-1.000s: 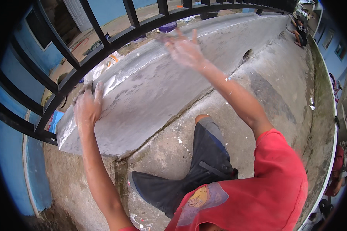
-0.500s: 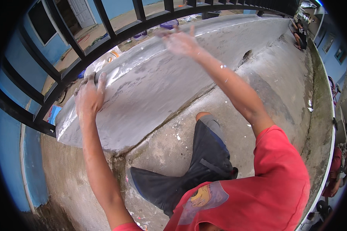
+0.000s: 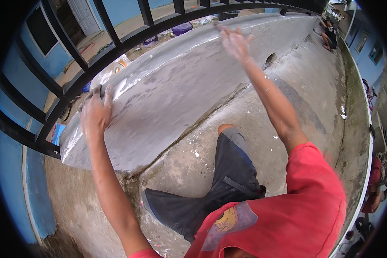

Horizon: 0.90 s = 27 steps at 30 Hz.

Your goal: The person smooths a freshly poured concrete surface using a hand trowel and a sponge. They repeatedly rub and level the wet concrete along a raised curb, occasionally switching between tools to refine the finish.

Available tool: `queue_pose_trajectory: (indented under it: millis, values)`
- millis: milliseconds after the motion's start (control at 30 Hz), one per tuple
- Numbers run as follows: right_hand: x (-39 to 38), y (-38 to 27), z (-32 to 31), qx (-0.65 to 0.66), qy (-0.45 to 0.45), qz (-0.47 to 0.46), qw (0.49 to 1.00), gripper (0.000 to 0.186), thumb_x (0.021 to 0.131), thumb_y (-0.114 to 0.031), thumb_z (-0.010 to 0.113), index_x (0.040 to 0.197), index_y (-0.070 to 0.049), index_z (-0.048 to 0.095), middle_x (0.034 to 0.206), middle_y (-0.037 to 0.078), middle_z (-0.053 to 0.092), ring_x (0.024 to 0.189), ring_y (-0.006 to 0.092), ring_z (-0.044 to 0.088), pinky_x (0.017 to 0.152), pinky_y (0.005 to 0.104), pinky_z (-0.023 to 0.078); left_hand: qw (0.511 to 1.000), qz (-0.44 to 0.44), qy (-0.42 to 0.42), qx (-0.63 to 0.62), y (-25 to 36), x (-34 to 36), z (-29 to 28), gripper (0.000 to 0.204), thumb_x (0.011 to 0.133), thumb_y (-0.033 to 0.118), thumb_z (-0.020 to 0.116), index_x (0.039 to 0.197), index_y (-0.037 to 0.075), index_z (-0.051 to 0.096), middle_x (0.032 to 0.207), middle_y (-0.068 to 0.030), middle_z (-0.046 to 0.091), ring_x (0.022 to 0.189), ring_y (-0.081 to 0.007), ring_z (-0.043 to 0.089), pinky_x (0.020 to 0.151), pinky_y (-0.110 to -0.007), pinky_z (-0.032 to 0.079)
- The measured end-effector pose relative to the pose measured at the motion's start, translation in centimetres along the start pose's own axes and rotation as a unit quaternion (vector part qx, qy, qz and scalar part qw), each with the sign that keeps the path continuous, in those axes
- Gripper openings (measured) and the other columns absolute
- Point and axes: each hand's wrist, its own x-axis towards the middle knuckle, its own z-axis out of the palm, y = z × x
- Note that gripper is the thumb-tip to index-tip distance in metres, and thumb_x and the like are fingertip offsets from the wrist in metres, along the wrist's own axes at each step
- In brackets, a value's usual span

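Observation:
My left hand (image 3: 96, 109), dusty with grey fingertips, rests with fingers spread on the near top edge of a long, low grey concrete ledge (image 3: 167, 103). My right hand (image 3: 236, 43) is farther along the same ledge, by the white-streaked top edge. It is blurred, with fingers apart; whether anything small is at its darkened fingertips I cannot make out. A white bag (image 3: 107, 73) sits behind the ledge, just past my left hand.
A black metal railing (image 3: 137, 32) runs behind the ledge, with purple buckets (image 3: 182, 28) beyond. A crouching person (image 3: 330, 34) is at the ledge's far end. Another person (image 3: 374, 202) is at the right rim. My bent leg (image 3: 225, 159) is on the concrete ground (image 3: 288, 180).
My right hand has moved to the right along the top of the ledge, toward its far end. My left hand stays on the edge.

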Motion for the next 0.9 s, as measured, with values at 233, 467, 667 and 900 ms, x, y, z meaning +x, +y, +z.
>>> queue_pose_trajectory:
  millis: [233,467,667,900]
  values:
    - [-6.4,-8.1,-0.1,0.099,0.066,-0.221,0.968,0.042,0.114,-0.043,0.036,0.15,-0.039,0.059,0.146,-0.002,0.067,0.155,0.0281,0.039,0.125,0.0719,-0.004,1.0,0.008,0.01,-0.008,-1.5,0.1,0.1,0.077,0.106,0.067,0.037,0.151,0.008,0.056,0.149,-0.0263,0.058,0.14,-0.0423,0.054,0.12,-0.052,0.036]
    - [-3.4,-4.1,0.5,0.014,0.069,0.016,0.997,0.049,0.112,-0.044,0.035,0.159,-0.036,0.048,0.15,0.003,0.064,0.157,0.0434,0.03,0.125,0.0747,-0.002,1.0,0.001,0.003,-0.003,0.1,0.3,-0.1,0.074,0.106,0.065,0.039,0.151,0.009,0.056,0.148,-0.0261,0.059,0.139,-0.0426,0.055,0.118,-0.05,0.038]
    - [-15.0,-21.4,1.0,0.03,0.074,-0.336,0.938,0.051,0.113,-0.041,0.032,0.163,-0.035,0.041,0.152,-0.004,0.062,0.161,0.0289,0.027,0.118,0.0821,-0.01,1.0,0.009,0.011,-0.013,-1.8,0.7,0.8,0.075,0.106,0.065,0.038,0.152,0.008,0.055,0.15,-0.0252,0.058,0.141,-0.0412,0.054,0.119,-0.051,0.037]
    - [-3.1,-2.9,-1.9,-0.075,0.065,0.024,0.995,0.049,0.114,-0.043,0.03,0.158,-0.034,0.049,0.155,-0.002,0.059,0.159,0.0397,0.027,0.118,0.0824,-0.008,1.0,0.005,0.016,0.008,-0.1,0.1,0.2,0.072,0.107,0.06,0.037,0.152,0.007,0.055,0.149,-0.0251,0.059,0.141,-0.0406,0.053,0.12,-0.053,0.036]
